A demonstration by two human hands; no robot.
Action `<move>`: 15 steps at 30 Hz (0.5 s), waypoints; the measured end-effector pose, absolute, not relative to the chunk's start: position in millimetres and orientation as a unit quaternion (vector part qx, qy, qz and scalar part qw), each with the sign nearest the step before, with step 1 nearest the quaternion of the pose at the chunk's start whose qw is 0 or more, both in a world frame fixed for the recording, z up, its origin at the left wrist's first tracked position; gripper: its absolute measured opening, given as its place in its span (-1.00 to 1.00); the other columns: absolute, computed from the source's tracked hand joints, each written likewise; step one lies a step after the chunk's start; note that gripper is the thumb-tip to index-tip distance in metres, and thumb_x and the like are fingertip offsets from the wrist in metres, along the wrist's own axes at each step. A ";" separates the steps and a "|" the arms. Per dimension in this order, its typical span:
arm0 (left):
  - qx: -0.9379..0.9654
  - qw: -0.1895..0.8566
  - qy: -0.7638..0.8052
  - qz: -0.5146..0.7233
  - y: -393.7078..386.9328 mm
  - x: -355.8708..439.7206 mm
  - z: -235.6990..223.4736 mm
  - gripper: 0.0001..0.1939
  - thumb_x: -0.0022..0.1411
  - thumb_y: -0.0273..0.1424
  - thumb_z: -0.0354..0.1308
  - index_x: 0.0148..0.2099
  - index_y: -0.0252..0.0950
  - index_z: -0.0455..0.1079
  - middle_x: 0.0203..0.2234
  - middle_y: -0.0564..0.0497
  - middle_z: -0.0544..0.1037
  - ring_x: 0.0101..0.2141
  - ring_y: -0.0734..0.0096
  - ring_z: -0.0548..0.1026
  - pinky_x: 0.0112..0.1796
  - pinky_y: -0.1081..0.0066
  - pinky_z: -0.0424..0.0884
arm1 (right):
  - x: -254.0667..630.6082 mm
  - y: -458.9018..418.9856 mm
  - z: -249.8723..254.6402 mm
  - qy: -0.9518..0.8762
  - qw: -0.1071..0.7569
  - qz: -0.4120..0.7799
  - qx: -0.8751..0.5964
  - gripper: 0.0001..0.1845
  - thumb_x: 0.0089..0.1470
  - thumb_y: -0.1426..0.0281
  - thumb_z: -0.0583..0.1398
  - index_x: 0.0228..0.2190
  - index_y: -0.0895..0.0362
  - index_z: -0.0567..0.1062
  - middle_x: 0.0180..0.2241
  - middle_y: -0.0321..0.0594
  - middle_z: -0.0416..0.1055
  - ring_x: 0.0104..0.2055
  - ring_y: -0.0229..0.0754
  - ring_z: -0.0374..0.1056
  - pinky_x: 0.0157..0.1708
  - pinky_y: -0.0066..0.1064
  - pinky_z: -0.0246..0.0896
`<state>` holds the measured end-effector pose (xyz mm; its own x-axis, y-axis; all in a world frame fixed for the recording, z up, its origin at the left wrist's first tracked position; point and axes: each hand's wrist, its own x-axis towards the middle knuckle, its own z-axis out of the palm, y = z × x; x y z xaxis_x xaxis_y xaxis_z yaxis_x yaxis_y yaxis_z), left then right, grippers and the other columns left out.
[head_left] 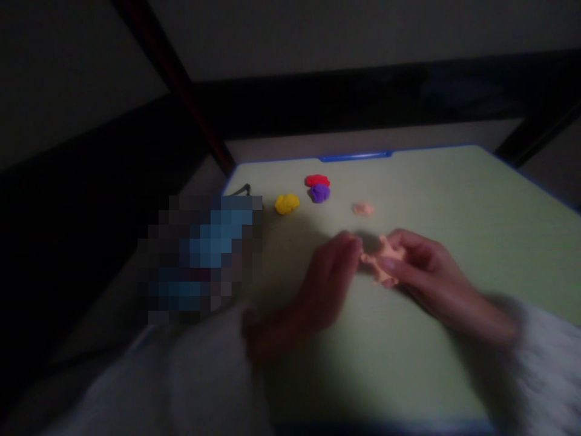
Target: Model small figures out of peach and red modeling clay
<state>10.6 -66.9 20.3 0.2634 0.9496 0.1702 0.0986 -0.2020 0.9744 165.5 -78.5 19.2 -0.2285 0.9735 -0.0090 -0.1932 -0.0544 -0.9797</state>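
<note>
Between thumb and fingers, my right hand (422, 260) grips a flattened piece of peach modelling clay (385, 261) with several stubby knobs sticking out. My left hand (333, 269) is closed, fingertips pressed together at the knob on the clay's left side. Whether those fingertips pinch the knob or hold a separate small bit is hidden. Just beyond the hands lies a smaller peach clay lump (363, 209). Farther left are a yellow clay lump (287, 204), a purple lump (320, 193) and a red lump (317, 180), the purple one against the red.
Everything rests on a pale table (454, 194) with a blue edge and a blue groove (356, 156) at its far side. A pixelated blue item (218, 239) covers the left side. A dark looped object (245, 189) sits at the far left corner. The room is dim.
</note>
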 end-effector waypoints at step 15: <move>0.747 0.461 0.342 0.334 -58.6 -2.4 21.6 -0.78 0.24 -0.40 -0.12 -0.46 -0.29 0.19 -0.61 0.12 0.27 -0.55 0.55 0.24 -0.48 0.49 0.16 | 181.8 -71.6 23.1 -0.438 0.428 0.697 -0.374 -0.84 -0.11 0.37 0.30 -0.37 0.08 0.52 -0.47 -0.31 0.41 -0.48 -0.35 0.30 -0.54 -0.57 0.19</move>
<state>-2.4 -58.6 21.6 0.5429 0.8195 0.1837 0.2028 -0.3401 0.9183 181.8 -71.6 23.1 -0.3543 0.9237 -0.1460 -0.2685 -0.2500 -0.9303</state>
